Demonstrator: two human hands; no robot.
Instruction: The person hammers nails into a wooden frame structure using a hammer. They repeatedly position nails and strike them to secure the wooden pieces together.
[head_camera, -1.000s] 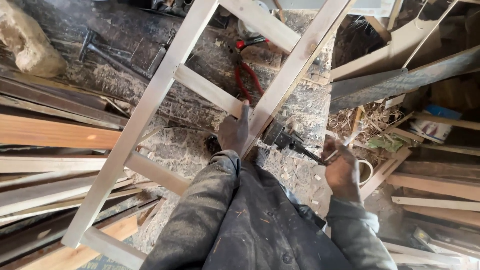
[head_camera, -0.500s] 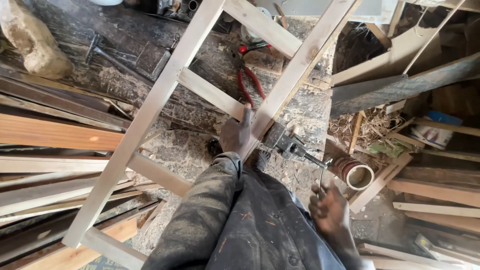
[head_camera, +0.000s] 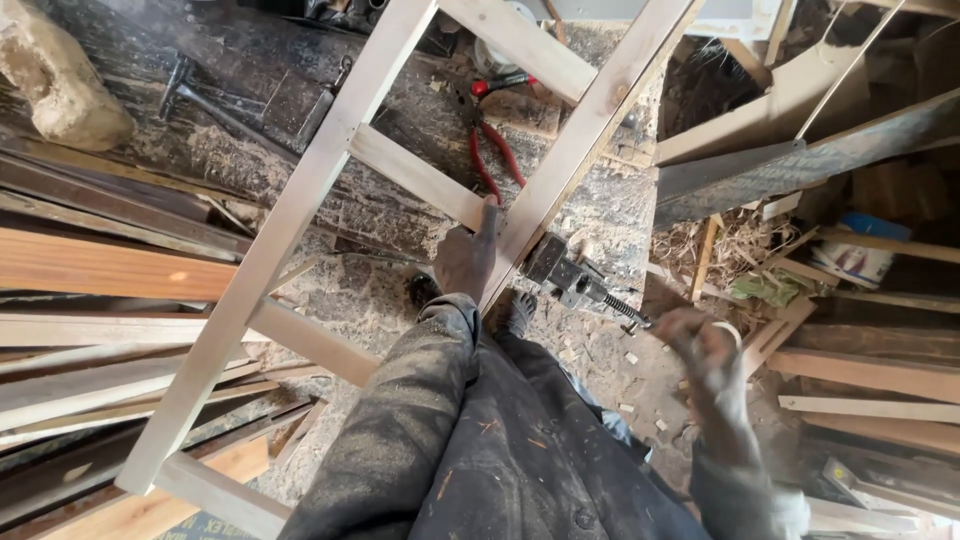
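A pale wooden ladder-like frame (head_camera: 300, 210) leans across the sawdust-covered bench. My left hand (head_camera: 466, 256) grips it where a rung meets the right rail, thumb pointing up along the wood. A dark metal clamp (head_camera: 558, 270) bites the same rail just right of that hand. Its threaded screw (head_camera: 612, 303) runs down to the right. My right hand (head_camera: 700, 345), blurred by motion, is closed around the clamp's handle at the screw's end.
Red-handled pliers (head_camera: 497, 150) and a hammer (head_camera: 200, 100) lie on the bench behind the frame. Planks (head_camera: 100, 265) are stacked at the left. A saw blade (head_camera: 760, 175), timber offcuts, shavings and a white tub (head_camera: 850, 260) crowd the right.
My right hand swung from beside the screw down below it and back up, carrying the clamp handle around. My left hand stayed on the frame.
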